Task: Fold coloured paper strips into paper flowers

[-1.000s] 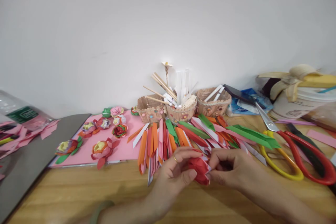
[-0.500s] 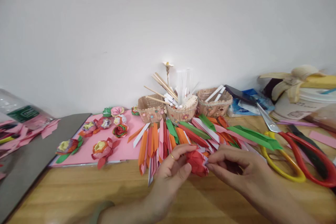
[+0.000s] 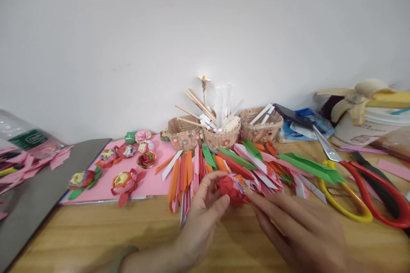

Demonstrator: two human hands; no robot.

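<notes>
While the left hand [image 3: 202,215] pinches a red paper flower [image 3: 229,188] between thumb and fingers, the right hand [image 3: 296,226] reaches to its right edge, fingertips at the petals. From where I stand the right one is blurred, and I can't tell whether it pinches anything. They're working just above the wooden table [image 3: 150,234], at the near edge of a fan of folded paper strips [image 3: 186,172]. Colourful paper flowers [image 3: 124,182] rest on a pink sheet [image 3: 160,181] to the left; red-handled scissors [image 3: 333,155] lie off to the right.
</notes>
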